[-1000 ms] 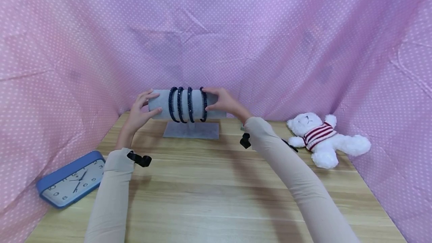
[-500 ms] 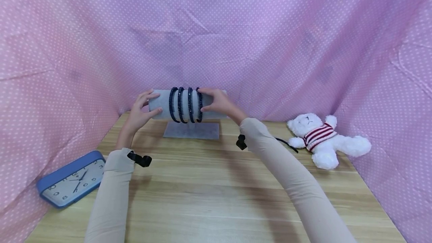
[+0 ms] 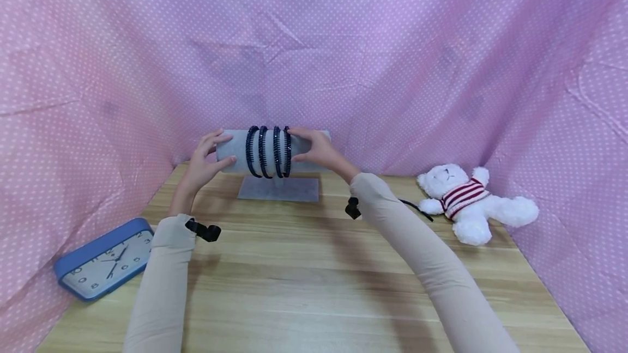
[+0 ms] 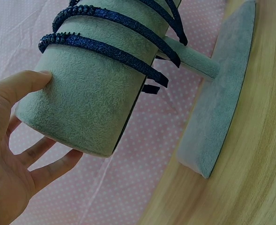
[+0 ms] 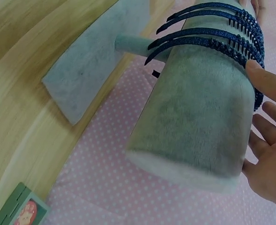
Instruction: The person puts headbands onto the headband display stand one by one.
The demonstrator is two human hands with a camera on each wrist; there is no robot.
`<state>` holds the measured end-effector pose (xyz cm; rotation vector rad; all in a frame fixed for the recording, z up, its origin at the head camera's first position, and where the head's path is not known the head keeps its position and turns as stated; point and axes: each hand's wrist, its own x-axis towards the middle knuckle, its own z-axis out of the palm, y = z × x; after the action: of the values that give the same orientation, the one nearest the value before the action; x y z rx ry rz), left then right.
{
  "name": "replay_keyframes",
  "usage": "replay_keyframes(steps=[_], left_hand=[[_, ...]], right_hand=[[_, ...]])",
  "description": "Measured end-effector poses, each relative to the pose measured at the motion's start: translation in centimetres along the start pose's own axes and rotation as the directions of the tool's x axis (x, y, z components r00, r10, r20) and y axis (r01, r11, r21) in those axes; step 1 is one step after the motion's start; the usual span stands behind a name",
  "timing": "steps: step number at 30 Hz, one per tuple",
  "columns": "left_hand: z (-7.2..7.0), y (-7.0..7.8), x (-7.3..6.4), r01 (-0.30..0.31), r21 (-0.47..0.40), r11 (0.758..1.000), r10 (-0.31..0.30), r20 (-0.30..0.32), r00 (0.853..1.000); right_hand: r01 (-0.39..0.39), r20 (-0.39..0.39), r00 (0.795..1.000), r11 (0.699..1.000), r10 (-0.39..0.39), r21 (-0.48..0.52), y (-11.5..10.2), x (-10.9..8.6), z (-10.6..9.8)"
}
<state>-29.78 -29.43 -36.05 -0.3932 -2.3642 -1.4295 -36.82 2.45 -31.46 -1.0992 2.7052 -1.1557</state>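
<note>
A grey cylindrical headband display stand (image 3: 306,189) stands at the table's back, its padded roll (image 4: 88,101) carrying several dark blue beaded headbands with comb teeth. My left hand (image 3: 198,168) holds the roll's left end, thumb on the near side and fingers round the end edge, as the left wrist view shows. On the other side, my right hand (image 3: 321,151) reaches round the roll at the rightmost headband (image 5: 194,42). Its thumb tip (image 5: 254,65) touches that headband's edge; the other fingers lie along the far side, partly hidden. The two rightmost headbands sit close together.
A blue clock (image 3: 110,260) lies at the table's left edge. To the right is a white teddy bear (image 3: 461,200) in a striped sweater, with a thin black strip (image 3: 417,208) beside it. A small green box (image 5: 23,206) appears in the right wrist view. Pink dotted cloth (image 3: 314,59) surrounds the table.
The rightmost headband has slid left along the roll, close to its neighbour. My right hand moved left with it, then nearly stopped. My left hand has stayed in place.
</note>
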Motion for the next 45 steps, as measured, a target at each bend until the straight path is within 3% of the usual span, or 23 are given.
replay_keyframes(steps=[4, 15, 22, 28, 33, 38, 45], left_hand=[[0.0, -0.8, 0.4, 0.015, 0.004, 1.000, -0.015, -0.006, 1.000], [-0.2, -0.7, 0.4, 0.024, 0.008, 1.000, -0.024, -0.019, 1.000], [-0.3, -0.8, 0.3, 0.019, 0.014, 1.000, -0.018, -0.023, 1.000], [-0.3, -0.4, 0.1, 0.044, 0.022, 0.999, -0.044, -0.018, 0.999], [-0.2, 1.6, -0.5, 0.047, 0.003, 0.999, -0.047, -0.005, 0.999], [-0.1, 2.9, -0.9, 0.053, 0.010, 0.999, -0.053, 0.009, 0.999], [0.1, 2.8, -0.9, 0.054, 0.011, 0.998, -0.054, 0.013, 0.998]], right_hand=[[0.002, -0.006, 1.000, 1.000, -0.002, 0.024, 0.6, -1.4, -1.0], [0.008, -0.032, 0.999, 0.999, -0.007, 0.049, 3.7, -6.8, -4.6], [-0.042, 0.033, 0.999, 0.999, 0.042, -0.015, 5.7, -11.2, -5.8], [-0.070, 0.096, 0.992, 0.990, 0.082, -0.118, 8.4, -15.0, -6.0], [-0.104, 0.121, 0.986, 0.988, 0.118, -0.116, 10.7, -17.5, -5.6], [-0.145, 0.115, 0.980, 0.979, 0.162, -0.144, 12.9, -19.1, -4.6], [-0.156, 0.098, 0.980, 0.977, 0.171, -0.147, 15.3, -20.4, -3.2]])
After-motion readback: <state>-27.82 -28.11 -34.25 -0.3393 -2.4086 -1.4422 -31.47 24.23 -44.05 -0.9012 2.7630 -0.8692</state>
